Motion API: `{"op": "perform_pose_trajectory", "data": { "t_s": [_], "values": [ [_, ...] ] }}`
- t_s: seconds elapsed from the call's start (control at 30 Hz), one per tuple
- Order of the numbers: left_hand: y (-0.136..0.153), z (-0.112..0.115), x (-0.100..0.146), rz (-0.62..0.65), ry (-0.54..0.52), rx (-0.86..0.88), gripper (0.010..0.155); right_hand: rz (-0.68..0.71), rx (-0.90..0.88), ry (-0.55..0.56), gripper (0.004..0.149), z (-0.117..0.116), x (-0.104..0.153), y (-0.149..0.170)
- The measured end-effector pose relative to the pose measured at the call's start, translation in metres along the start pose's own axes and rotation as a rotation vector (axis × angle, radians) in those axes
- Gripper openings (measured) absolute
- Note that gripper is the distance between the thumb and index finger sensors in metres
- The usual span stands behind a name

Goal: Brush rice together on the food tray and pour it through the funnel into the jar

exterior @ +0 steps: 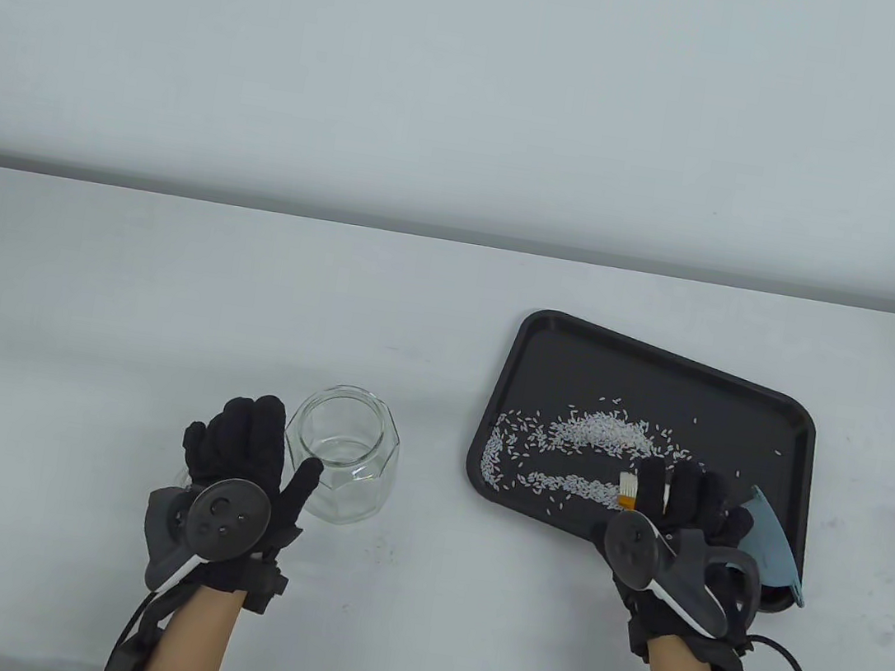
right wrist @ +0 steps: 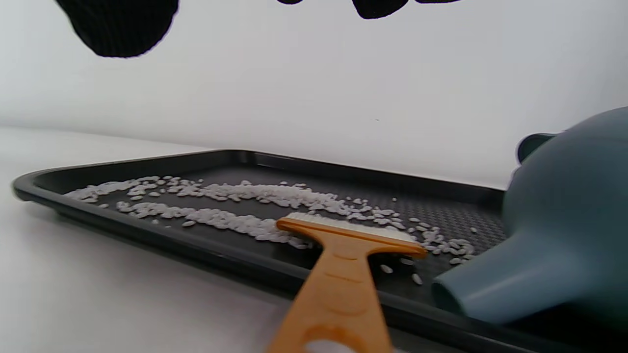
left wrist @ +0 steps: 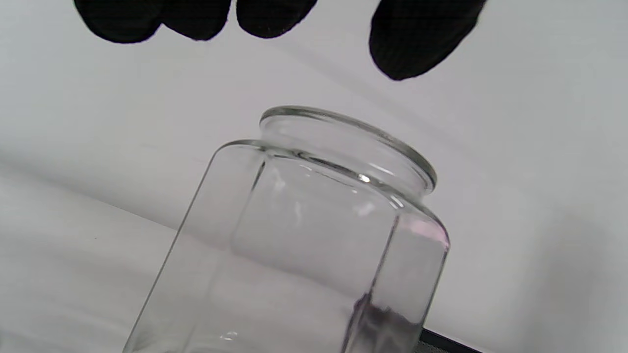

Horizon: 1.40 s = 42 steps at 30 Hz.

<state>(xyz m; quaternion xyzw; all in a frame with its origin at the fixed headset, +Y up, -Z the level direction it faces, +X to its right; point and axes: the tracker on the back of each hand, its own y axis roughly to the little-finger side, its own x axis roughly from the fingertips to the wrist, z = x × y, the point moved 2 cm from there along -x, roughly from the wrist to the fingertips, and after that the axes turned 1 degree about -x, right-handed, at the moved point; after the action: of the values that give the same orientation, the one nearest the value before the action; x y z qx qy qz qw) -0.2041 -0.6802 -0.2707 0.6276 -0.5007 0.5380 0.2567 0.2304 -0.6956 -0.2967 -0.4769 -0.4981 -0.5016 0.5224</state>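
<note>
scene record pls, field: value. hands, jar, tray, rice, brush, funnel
left hand: fingers straight, beside the jar; contact unclear
right hand: above the brush, holding nothing
jar: clear glass, upright, no lid, no rice in it
tray: black, on the table right of the jar
rice: loose bands in the tray, not yet one heap
brush: orange handle, lying over the tray's near rim, bristles by the rice
funnel: blue-grey, lying on its side in the tray

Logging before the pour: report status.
Left grip open beside clear glass jar. Right grip over orange-handled brush, hold unclear. White rice in rows, black tray.
</note>
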Motion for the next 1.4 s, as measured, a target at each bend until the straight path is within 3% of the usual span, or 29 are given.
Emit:
{"op": "perform_pose_trajectory", "data": {
  "t_s": [0.27, 0.47, 0.77, 1.0, 1.23, 1.4],
  "values": [
    [-0.001, 0.000, 0.001, 0.006, -0.001, 0.011, 0.082, -0.261, -0.074, -0.005, 0.090, -0.015, -0.007, 0.070],
    [-0.003, 0.001, 0.001, 0.010, 0.007, 0.010, 0.082, -0.356, -0.155, -0.079, 0.089, -0.030, -0.008, 0.097],
    [-0.004, 0.001, 0.001, 0.012, 0.008, 0.011, 0.082, -0.366, -0.109, 0.002, 0.076, -0.025, -0.010, 0.097],
    [-0.005, 0.000, 0.001, 0.019, -0.004, 0.017, 0.082, -0.331, -0.179, 0.059, 0.075, -0.019, -0.009, 0.094],
    [-0.010, -0.003, 0.002, 0.041, -0.032, 0.015, 0.082, -0.208, -0.276, 0.198, 0.067, 0.003, -0.005, 0.075],
    [-0.016, -0.005, 0.004, 0.077, -0.043, 0.031, 0.082, -0.092, -0.233, 0.333, 0.064, 0.020, 0.003, 0.050]
  ]
}}
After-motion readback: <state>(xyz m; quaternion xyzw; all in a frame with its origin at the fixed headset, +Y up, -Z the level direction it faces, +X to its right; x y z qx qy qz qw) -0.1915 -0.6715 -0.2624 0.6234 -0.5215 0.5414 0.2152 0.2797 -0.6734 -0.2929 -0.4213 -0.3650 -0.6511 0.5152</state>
